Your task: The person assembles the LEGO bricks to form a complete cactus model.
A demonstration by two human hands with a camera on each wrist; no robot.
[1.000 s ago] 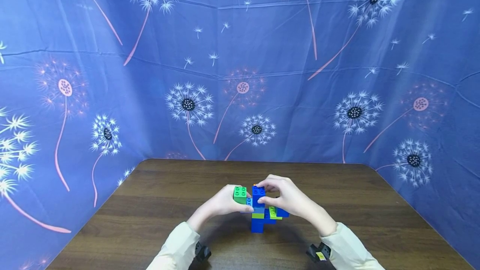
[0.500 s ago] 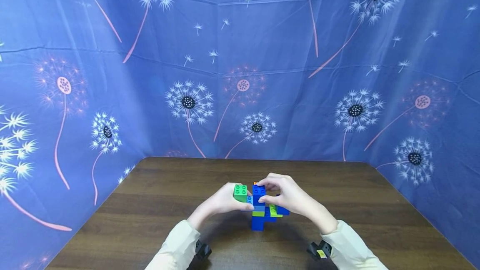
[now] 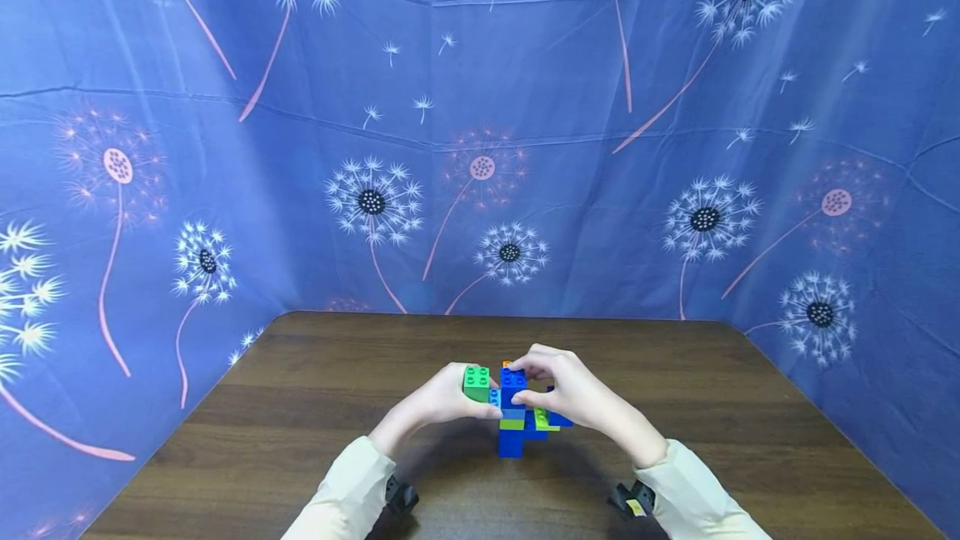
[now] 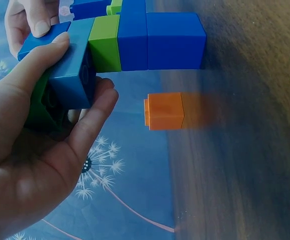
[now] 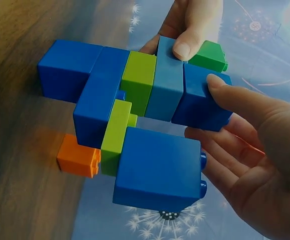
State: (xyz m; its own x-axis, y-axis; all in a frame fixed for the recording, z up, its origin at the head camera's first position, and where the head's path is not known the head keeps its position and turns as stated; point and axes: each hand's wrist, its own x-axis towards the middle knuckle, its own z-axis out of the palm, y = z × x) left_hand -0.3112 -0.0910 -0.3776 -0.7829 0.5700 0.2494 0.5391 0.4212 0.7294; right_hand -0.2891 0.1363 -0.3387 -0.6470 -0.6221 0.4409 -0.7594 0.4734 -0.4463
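A built stack of toy building bricks stands on the table in the head view, with a dark blue brick at its foot. My left hand pinches the long light blue brick between thumb and fingers. On that brick's left end sits a green brick, beside my left palm. With thumb and fingertips my right hand grips the dark blue top brick. Lime bricks and further blue bricks form the lower part and a side arm.
A separate orange brick stands on the brown wooden table, behind the stack. A blue dandelion-patterned cloth hangs around the table's far edge and sides. Black wrist cameras sit below both sleeves.
Both hands keep the same holds on the stack. The head view shifts slightly, so hands and bricks appear a little higher and further left.
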